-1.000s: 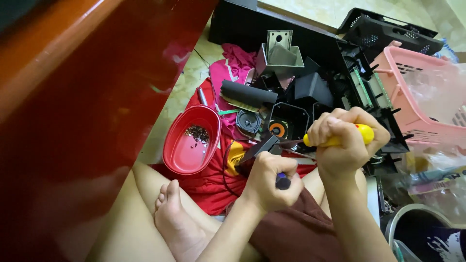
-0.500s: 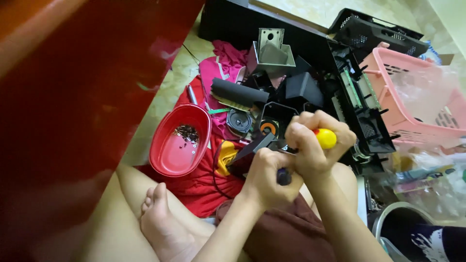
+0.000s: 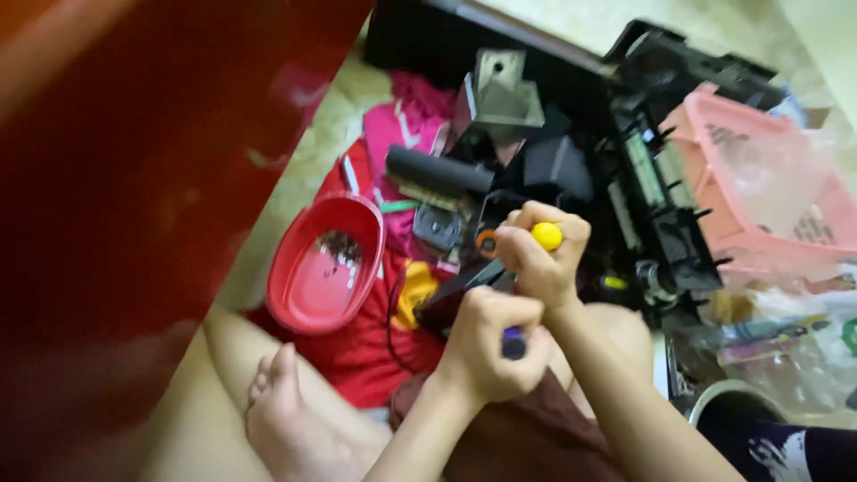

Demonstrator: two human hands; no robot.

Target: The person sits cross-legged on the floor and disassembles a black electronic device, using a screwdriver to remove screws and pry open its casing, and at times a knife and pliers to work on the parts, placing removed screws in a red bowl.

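Nearest the camera: bare foot (image 3: 286, 419) and bent leg on the floor, w/ dark maroon cloth over the lap. Just above that, left hand (image 3: 491, 353) is fisted tight round a dark blue-purple handle (image 3: 512, 343); only the butt end shows, rest hidden in the fist. Right hand (image 3: 536, 259) sits just beyond and touching the left, also clenched, gripping a yellow-handled tool (image 3: 545, 236); yellow end pokes out at the top of the fist, shaft hidden, so can't tell its exact line. Both hands press onto a dark flat part (image 3: 464, 290) held over the lap, long axis running from lower left up to upper right, near end pointing twd the red bowl.

Left of the hands: red oval bowl (image 3: 321, 268) w/ a small heap of dark bits inside, resting on red cloth (image 3: 375, 348) w/ a yellow patch. Pink cloth (image 3: 397, 134) lies further back.

Beyond the hands, a clutter of black plastic pcs: a black roller (image 3: 437, 170) lying crosswise, a grey metal bracket (image 3: 504, 94) standing up, and a big black machine frame (image 3: 661, 205) w/ rollers and gears exposed. Right of it a pink plastic basket (image 3: 759, 178), tilted, plus clear plastic bags near the right edge.

Floor is pale yellowish tile (image 3: 321, 152). A big red-brown blurred surface (image 3: 134, 178) fills the left side, blocking all view there.
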